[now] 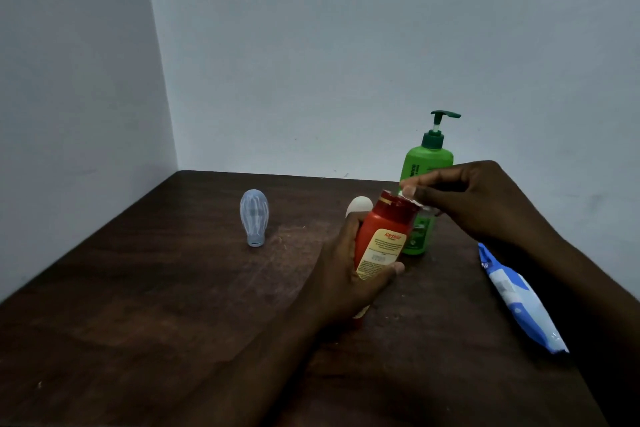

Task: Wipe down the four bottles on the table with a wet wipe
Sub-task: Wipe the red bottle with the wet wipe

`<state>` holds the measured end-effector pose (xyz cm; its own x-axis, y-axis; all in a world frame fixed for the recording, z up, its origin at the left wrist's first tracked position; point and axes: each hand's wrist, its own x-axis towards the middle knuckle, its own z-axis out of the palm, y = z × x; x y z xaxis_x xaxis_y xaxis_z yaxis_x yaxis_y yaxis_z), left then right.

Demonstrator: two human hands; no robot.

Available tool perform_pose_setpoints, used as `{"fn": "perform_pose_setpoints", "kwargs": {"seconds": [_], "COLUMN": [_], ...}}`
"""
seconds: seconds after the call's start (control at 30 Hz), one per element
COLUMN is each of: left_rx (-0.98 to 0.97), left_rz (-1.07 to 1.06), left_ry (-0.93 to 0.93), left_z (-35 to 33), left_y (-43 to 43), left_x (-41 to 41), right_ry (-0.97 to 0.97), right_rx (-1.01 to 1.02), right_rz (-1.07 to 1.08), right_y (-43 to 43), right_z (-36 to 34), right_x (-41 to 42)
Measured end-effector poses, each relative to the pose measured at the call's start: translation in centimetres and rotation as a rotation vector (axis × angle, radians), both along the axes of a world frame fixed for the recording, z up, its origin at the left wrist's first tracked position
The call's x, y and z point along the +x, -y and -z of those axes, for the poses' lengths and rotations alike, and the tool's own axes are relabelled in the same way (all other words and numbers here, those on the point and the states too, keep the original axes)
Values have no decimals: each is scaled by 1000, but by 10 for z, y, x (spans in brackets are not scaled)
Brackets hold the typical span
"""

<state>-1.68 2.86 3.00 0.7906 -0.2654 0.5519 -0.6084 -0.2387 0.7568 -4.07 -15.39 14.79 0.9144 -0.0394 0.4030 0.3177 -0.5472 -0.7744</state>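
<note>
Far left on the table [173, 288], a pale blue bottle [254, 218] stands on its cap, well apart from the rest; I judge it is waiting its turn. A white bottle [358, 206] pokes up just behind my left hand [343, 274]. That hand's fingers are wrapped round the red bottle [384, 236], tilting its cap rightward so I can reach it. Its cream label carries a red word starting with K, the rest too blurred to read. My right hand [485, 201] pinches a wet wipe [410, 197] between its fingers against the red cap's edge. Behind stands the green pump bottle [429, 159], its lettering unreadable. The blue-and-white wipes pack [516, 295] lies near right, handy for a fresh sheet.
</note>
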Motion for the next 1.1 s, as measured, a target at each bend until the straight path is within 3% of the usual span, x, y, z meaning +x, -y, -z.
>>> {"fn": "perform_pose_setpoints", "kwargs": {"seconds": [0.23,0.47,0.63,0.8,0.93,1.1], "left_rx": [-11,-57,-41,-46,-66,-87], "left_rz": [-13,25,25,23,42,43], "left_ry": [18,75,132,156,121,145], "left_z": [0,-3,-2,-2,2,-3], "left_y": [0,-2,-3,-3,-3,-3], "left_x": [0,-6,-8,-10,-9,-11], "right_ry": [226,256,180,281,349,219], "right_rx": [-312,-240,-71,-206,-199,-152], "right_rz": [31,-32,-53,-30,-131,-217], "right_y": [-36,-23,-3,-20,-34,-20], "right_z": [-10,-3,7,3,3,0], "right_x": [-10,-18,-25,-31,-35,-27]}}
